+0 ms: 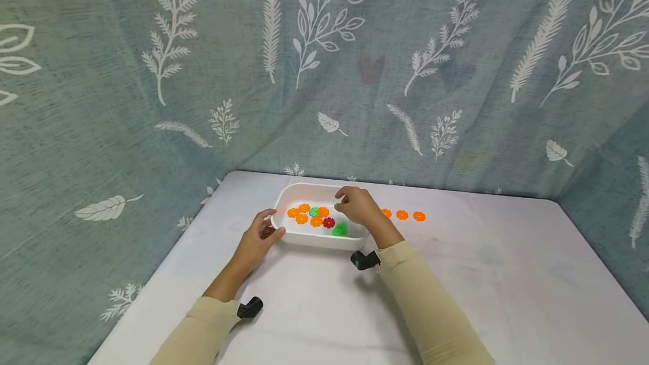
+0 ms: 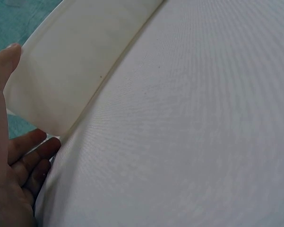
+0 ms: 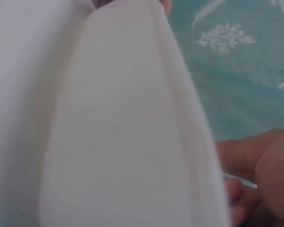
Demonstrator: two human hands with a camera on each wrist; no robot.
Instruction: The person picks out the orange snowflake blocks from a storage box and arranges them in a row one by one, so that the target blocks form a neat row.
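Note:
A white plastic tray (image 1: pixel 314 240) holds several small flower-shaped discs, most of them orange, such as the orange disc (image 1: pixel 301 219). Among these lie a red disc (image 1: pixel 329 222) and a few green discs (image 1: pixel 340 230). My left hand (image 1: pixel 257 240) grips the tray's left end, thumb near the front corner and fingers at the side; the left wrist view shows its fingertips low by the wall. Over the right part of the tray hovers my right hand (image 1: pixel 358 205), its fingers bent, a gap between thumb and forefinger. In the right wrist view the tray wall partly hides those fingers.
Right of the tray, a row of orange discs (image 1: pixel 402 215) lies on the white-covered table (image 1: pixel 487 275). A green-blue curtain (image 1: pixel 375 128) with white leaf prints hangs behind and at the sides. Each wrist carries a small black camera (image 1: pixel 250 307).

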